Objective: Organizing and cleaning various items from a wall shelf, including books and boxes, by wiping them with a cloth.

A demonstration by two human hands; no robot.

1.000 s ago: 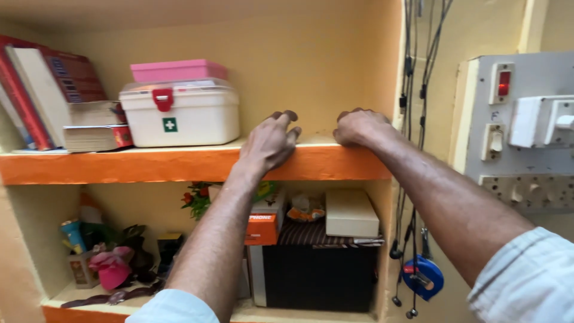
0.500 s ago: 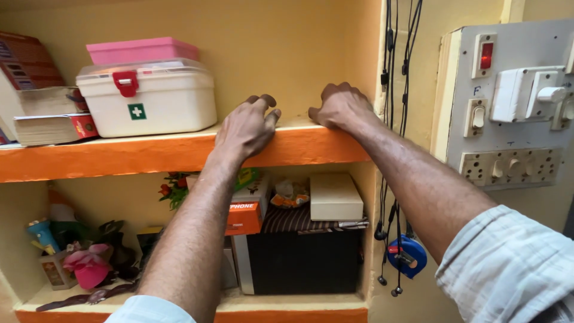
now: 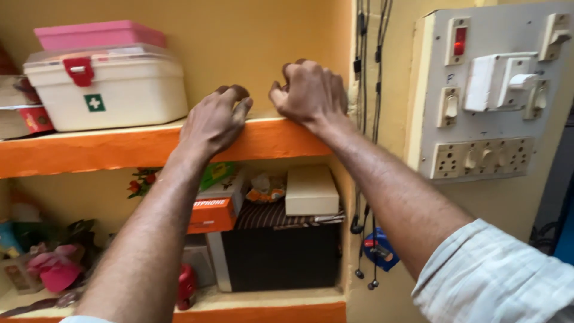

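I've got the left hand flat on the orange shelf, fingers spread, gripping nothing. Right hand sits just beside it w/ fingers curled, over the shelf's back corner; can't tell if they hold anything. White first-aid box is left of my fingers.

Orange shelf edge against a mustard-yellow wall — white first-aid box with red latch and green cross patch, pink box on top, cream box, black cabinet, pale striped sleeve.
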